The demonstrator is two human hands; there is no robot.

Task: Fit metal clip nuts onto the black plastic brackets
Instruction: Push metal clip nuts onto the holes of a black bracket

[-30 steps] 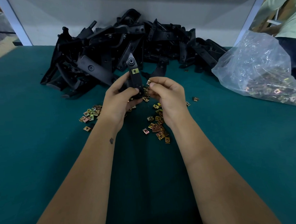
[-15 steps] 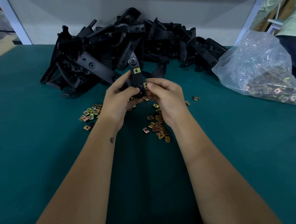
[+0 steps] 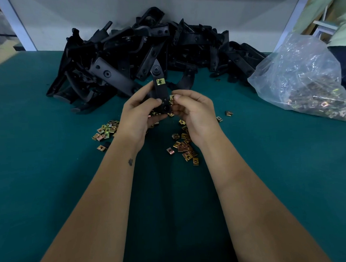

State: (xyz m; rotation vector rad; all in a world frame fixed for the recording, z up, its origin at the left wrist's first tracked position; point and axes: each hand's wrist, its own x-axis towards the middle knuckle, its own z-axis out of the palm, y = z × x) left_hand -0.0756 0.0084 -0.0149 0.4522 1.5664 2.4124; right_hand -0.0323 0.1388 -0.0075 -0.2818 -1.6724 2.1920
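Since a second ago our right hand (image 3: 195, 114) has brought its clip nut (image 3: 172, 97) from just apart to against the edge of the black bracket (image 3: 159, 88), fingertips pinching it. Our left hand (image 3: 137, 114) keeps gripping the bracket upright above the green table (image 3: 52, 174); one fitted nut (image 3: 160, 81) sits near its top. Loose nuts (image 3: 185, 148) lie scattered below, a bracket heap (image 3: 145, 49) behind, a plastic bag (image 3: 303, 77) at the right. The pinched nut is mostly hidden.
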